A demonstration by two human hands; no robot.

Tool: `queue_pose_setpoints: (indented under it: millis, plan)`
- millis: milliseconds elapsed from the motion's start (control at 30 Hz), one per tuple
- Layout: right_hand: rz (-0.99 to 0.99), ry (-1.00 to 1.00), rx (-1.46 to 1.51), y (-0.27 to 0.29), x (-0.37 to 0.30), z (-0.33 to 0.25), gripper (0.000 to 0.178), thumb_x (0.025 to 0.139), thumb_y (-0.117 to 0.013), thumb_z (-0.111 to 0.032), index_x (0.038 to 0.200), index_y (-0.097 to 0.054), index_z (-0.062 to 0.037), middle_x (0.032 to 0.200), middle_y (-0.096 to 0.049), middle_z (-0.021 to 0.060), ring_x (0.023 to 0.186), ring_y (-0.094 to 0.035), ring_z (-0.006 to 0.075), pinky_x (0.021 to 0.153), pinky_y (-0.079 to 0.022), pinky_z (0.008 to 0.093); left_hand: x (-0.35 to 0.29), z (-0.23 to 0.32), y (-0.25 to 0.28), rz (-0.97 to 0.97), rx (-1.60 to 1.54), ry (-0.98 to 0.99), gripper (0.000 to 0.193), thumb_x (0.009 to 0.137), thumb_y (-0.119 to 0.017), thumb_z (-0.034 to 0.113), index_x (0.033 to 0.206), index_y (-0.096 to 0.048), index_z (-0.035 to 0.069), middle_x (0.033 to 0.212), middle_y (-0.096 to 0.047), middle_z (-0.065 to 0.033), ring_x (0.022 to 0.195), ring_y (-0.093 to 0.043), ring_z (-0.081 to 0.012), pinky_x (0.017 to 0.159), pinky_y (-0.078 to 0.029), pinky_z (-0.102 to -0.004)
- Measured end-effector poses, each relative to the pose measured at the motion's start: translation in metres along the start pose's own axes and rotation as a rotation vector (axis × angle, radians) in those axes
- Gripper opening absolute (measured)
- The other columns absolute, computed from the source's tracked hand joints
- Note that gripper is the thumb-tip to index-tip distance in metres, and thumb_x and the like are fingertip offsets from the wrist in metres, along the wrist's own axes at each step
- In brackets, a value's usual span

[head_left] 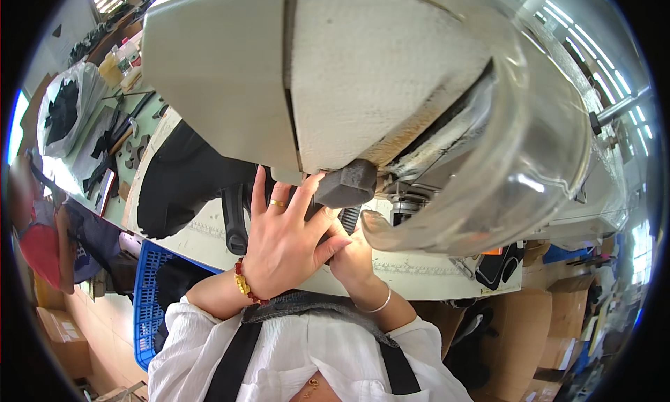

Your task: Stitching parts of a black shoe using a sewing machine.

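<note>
A large cream machine head [216, 74] looms over the work table, hiding what lies beneath it. My left hand [289, 238] lies with fingers stretched out, its fingertips reaching the machine's lower edge beside a dark grey padded block [347, 183]. Partly behind it, my right hand [351, 259] is close to a ribbed dark part [350, 218]; its fingers are mostly hidden. Left of my left hand, a black lever-like part [234, 220] points toward me. Black sheet material [185, 182] spreads out from under the machine on the left.
A clear curved guard [558, 144] hangs at the right. A ruler strip [433, 268] runs along the table's front. Tools [120, 133] and a plastic bag [80, 95] lie at the left, above a blue crate [145, 301]. Cardboard boxes [520, 332] stand below right.
</note>
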State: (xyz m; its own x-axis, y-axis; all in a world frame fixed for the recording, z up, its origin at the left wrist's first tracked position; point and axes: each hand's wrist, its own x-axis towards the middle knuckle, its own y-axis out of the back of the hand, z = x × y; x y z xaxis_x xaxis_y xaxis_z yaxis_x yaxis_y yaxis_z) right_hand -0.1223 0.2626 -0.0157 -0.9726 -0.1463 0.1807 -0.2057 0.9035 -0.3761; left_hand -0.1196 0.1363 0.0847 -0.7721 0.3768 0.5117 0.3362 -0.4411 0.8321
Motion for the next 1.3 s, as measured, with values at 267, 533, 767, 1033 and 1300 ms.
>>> queue_pose_setpoints:
  millis: [267, 533, 767, 1033, 1300]
  plan:
    - [0.122, -0.02, 0.029, -0.008, 0.001, -0.005, 0.04, 0.095, -0.056, -0.011, 0.129, -0.041, 0.0044, 0.119, -0.058, 0.0123, 0.101, -0.061, 0.0185, 0.083, -0.052, 0.0318, -0.009, -0.009, -0.019, -0.07, -0.182, 0.071, 0.036, 0.071, -0.072, 0.04, 0.09, -0.071, 0.01, 0.122, -0.054, -0.0108, 0.105, -0.051, -0.0349, 0.106, -0.024, -0.0612]
    - [0.134, -0.02, 0.054, -0.003, 0.012, -0.008, 0.039, 0.093, -0.06, -0.015, 0.125, -0.044, 0.0021, 0.118, -0.057, 0.0112, 0.1, -0.06, 0.017, 0.082, -0.052, 0.0303, -0.006, -0.009, -0.024, -0.059, -0.165, 0.055, 0.03, 0.074, -0.071, 0.038, 0.082, -0.068, 0.009, 0.12, -0.054, -0.0191, 0.104, -0.052, -0.039, 0.106, -0.025, -0.0607]
    - [0.015, -0.059, -0.3, 0.015, 0.0, 0.001, 0.043, 0.091, -0.061, -0.012, 0.128, -0.043, 0.0017, 0.119, -0.056, 0.0105, 0.106, -0.058, 0.0171, 0.083, -0.052, 0.0296, -0.008, -0.012, -0.027, -0.077, -0.205, 0.013, 0.033, 0.075, -0.07, 0.036, 0.088, -0.069, 0.005, 0.121, -0.052, -0.0229, 0.105, -0.052, -0.0389, 0.102, -0.033, -0.0578]
    - [-0.025, 0.007, -0.003, 0.006, 0.004, -0.009, 0.039, 0.094, -0.054, -0.014, 0.128, -0.044, 0.0012, 0.12, -0.057, 0.0098, 0.107, -0.057, 0.0169, 0.089, -0.048, 0.0312, -0.007, 0.004, -0.023, 0.018, -0.079, 0.001, 0.036, 0.076, -0.068, 0.034, 0.093, -0.067, 0.002, 0.122, -0.053, -0.0273, 0.105, -0.053, -0.0379, 0.097, -0.037, -0.0554]
    - [0.013, -0.052, -0.034, 0.009, 0.005, -0.008, 0.024, 0.09, -0.057, -0.011, 0.112, -0.058, -0.0028, 0.107, -0.062, 0.007, 0.097, -0.058, 0.017, 0.086, -0.048, 0.0314, -0.002, 0.001, -0.026, 0.101, -0.004, -0.036, 0.03, 0.079, -0.067, 0.035, 0.091, -0.067, 0.007, 0.122, -0.053, -0.0271, 0.104, -0.054, -0.0373, 0.096, -0.037, -0.0557]
